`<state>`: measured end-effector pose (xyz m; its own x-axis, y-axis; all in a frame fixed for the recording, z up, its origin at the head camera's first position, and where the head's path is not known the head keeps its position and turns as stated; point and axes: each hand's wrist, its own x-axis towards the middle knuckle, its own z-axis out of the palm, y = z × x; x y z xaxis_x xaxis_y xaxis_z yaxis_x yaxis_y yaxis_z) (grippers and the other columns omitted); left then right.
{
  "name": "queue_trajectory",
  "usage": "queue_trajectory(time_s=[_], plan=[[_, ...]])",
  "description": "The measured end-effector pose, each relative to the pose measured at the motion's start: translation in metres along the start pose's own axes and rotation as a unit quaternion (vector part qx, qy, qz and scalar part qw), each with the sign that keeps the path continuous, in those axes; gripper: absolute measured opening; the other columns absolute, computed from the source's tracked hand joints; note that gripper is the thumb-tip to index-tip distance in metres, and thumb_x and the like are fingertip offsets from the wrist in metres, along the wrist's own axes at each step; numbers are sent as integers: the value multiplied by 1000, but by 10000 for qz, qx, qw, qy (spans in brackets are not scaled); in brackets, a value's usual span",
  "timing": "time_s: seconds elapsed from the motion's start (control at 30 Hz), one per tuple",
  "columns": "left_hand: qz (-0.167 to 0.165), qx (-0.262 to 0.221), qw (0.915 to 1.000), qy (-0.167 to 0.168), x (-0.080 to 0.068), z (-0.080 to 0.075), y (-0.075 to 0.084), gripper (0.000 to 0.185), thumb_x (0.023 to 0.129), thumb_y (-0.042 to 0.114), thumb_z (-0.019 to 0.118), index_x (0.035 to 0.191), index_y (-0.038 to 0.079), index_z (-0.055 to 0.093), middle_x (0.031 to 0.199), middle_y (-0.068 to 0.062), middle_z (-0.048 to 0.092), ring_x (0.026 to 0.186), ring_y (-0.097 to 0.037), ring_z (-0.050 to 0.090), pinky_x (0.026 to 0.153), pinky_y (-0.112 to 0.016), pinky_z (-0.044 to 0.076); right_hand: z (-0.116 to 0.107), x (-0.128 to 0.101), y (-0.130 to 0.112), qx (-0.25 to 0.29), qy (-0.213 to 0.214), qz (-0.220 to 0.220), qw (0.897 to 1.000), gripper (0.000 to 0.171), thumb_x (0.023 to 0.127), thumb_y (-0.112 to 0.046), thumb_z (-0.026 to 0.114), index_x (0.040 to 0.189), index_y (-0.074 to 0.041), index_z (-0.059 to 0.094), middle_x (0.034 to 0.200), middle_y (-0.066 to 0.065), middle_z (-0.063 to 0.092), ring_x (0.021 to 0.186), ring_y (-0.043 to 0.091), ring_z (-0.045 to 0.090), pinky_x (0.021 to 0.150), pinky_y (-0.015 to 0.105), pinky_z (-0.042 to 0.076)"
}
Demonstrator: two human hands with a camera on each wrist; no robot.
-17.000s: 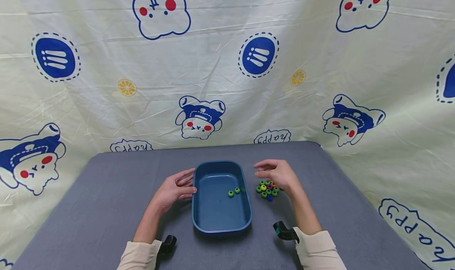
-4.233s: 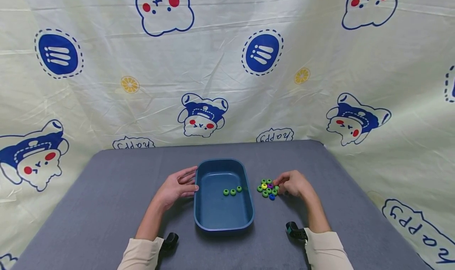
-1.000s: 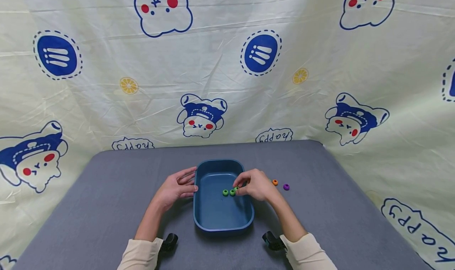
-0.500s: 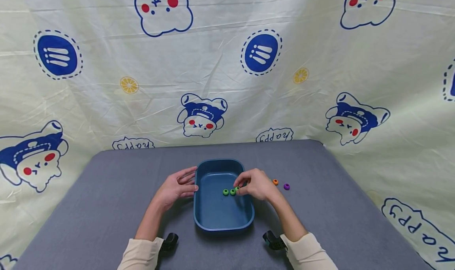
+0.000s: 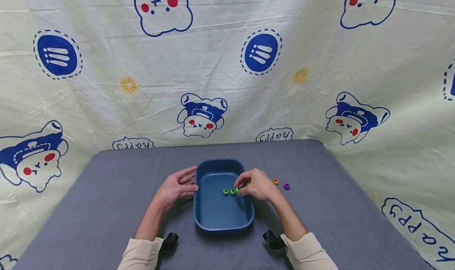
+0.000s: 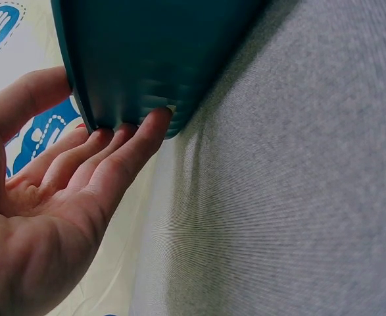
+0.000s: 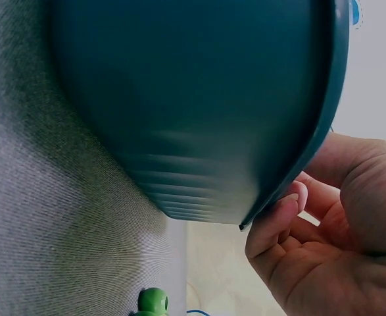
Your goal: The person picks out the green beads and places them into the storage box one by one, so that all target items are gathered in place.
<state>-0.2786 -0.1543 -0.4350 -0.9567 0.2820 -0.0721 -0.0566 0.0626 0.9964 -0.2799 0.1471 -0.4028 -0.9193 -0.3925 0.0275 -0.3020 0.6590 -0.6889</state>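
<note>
A blue tray [image 5: 213, 218] stands in the middle of the grey table. My left hand [image 5: 177, 187] lies with straight fingers against the tray's left wall [image 6: 146, 66], fingertips [image 6: 137, 135] under its rim. My right hand [image 5: 250, 185] reaches over the right rim [image 7: 311, 151], fingers curled, thumb and forefinger pinching a green bead [image 5: 237, 189]. Two more green beads [image 5: 229, 191] lie in the tray beside it. Another green bead [image 7: 153, 301] sits on the cloth outside the tray, under my right hand.
An orange bead [image 5: 275, 181] and a purple bead [image 5: 286, 186] lie on the grey cloth [image 5: 106, 191] right of the tray. A printed cream sheet [image 5: 227, 84] hangs behind and round the table. The table's right edge [image 5: 355, 187] runs nearby.
Four seconds ago my right hand was at the bead pile right of the tray; it has since moved to the tray's right rim. Over the last second both hands have stayed still.
</note>
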Motion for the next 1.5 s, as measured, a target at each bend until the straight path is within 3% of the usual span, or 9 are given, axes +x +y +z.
queue_trajectory(time_s=[0.37,1.0,1.2,1.5], plan=[[-78,3,9999,151,0,2,-1,66,93,-2,70,153,8,44,156,-21,44,139,-40,49,92,-41,60,0,0,1,53,-37,-7,10000,11,82,-7,81,91,-11,78,83,-4,70,75,15,57,66,30,49],[17,23,10000,81,0,1,-1,66,93,-1,69,153,8,44,156,-22,44,139,-41,49,92,-42,59,-1,0,1,71,-58,-3,10000,12,82,-7,81,93,-11,78,85,-5,72,77,15,58,68,30,49],[32,53,10000,76,1,1,-2,66,93,-1,69,153,8,44,156,-22,44,139,-41,49,92,-42,59,-12,-3,2,366,-133,32,9992,17,83,-9,80,100,-8,77,86,-1,71,76,16,59,67,30,51],[36,45,9999,107,1,2,-2,66,93,-2,69,153,8,44,155,-22,45,138,-41,50,92,-42,60,-40,-12,19,581,233,351,9974,21,84,-14,80,104,-7,76,89,3,72,78,20,63,68,38,56]])
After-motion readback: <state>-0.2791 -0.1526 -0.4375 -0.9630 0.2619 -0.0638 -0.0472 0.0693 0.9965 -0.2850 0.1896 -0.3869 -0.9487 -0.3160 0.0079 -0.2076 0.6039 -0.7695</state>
